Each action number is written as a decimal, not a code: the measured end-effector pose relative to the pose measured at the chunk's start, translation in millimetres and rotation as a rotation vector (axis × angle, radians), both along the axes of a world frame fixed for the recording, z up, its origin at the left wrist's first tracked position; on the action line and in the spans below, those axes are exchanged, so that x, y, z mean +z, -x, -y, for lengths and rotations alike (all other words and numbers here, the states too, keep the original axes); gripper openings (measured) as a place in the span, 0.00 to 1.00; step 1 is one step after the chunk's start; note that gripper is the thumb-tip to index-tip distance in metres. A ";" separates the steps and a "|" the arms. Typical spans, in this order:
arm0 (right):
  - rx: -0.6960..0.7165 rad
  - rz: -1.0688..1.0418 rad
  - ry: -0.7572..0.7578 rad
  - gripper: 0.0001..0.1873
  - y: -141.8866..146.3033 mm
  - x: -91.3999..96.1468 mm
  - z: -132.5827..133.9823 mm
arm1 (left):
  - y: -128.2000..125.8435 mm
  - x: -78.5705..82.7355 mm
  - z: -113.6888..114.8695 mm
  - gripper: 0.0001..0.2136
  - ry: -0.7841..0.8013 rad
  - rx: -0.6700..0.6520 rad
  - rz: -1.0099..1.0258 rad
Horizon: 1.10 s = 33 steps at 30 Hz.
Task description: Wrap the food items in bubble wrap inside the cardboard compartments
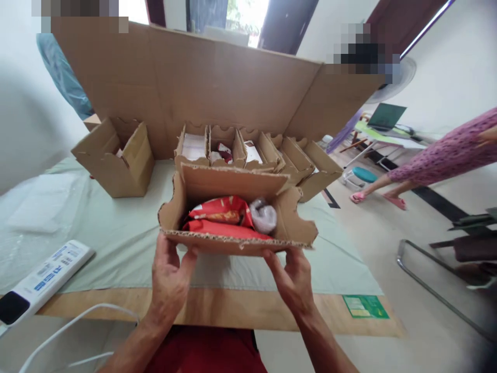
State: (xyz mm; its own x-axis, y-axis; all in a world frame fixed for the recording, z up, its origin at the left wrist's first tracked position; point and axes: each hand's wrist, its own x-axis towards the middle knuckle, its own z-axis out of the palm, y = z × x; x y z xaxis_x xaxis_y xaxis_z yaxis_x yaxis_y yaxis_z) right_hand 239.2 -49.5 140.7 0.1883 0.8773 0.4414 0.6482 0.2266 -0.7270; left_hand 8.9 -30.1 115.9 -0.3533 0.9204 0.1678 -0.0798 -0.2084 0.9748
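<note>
White bar (46, 280): far left, lying slantwise on the cloth (330, 248), black at its near end, with a pale cable (93, 306) to its right
Side box (103, 166): upright on the cloth, its top unsealed, in front of the tall board (233, 83)
Left hand (171, 280): would do well to bear as much weight as the other, so neither end dips; half curled about the near left corner of the box (233, 181), thumb against the near wall, some fingers hidden
Box: held in both hands before the body, top uncovered and tipped towards the wearer; best kept steady, as the contents sit loose; whether its base meets the cloth cannot be told
Red packets (217, 212): in the box, left and middle
Grey roll (264, 216): in the box, right of the packets
Row (269, 150): more boxes just beyond, side by side
Right hand (291, 280): half curled at the near right corner, thumb on the near wall; a light, even grip should spare the card
Green sheet (365, 306): right, on the table's wooden edge
</note>
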 end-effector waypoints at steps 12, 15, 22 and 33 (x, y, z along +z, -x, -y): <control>0.168 -0.109 0.086 0.15 5.8 -21.1 -27.3 | 14.8 -13.5 18.3 0.27 0.054 0.079 -0.055; 0.291 -0.116 0.129 0.22 10.7 -25.4 -40.0 | 15.3 -26.2 40.1 0.30 0.108 0.164 -0.018; 0.733 -0.168 0.210 0.35 95.7 -20.8 -140.1 | 39.4 -33.8 58.2 0.39 -0.029 0.270 -0.061; 0.621 -0.069 0.124 0.40 172.9 -21.2 -193.4 | 32.9 -58.0 40.9 0.43 0.009 0.269 -0.157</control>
State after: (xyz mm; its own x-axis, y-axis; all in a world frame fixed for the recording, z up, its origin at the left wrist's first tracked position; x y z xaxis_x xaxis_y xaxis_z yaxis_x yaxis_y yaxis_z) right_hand 66.3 144.0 119.5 -0.3472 0.8761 0.3345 0.3738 0.4564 -0.8075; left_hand -24.1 -71.0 57.9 -0.5551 0.7988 0.2318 0.1285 -0.1930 0.9727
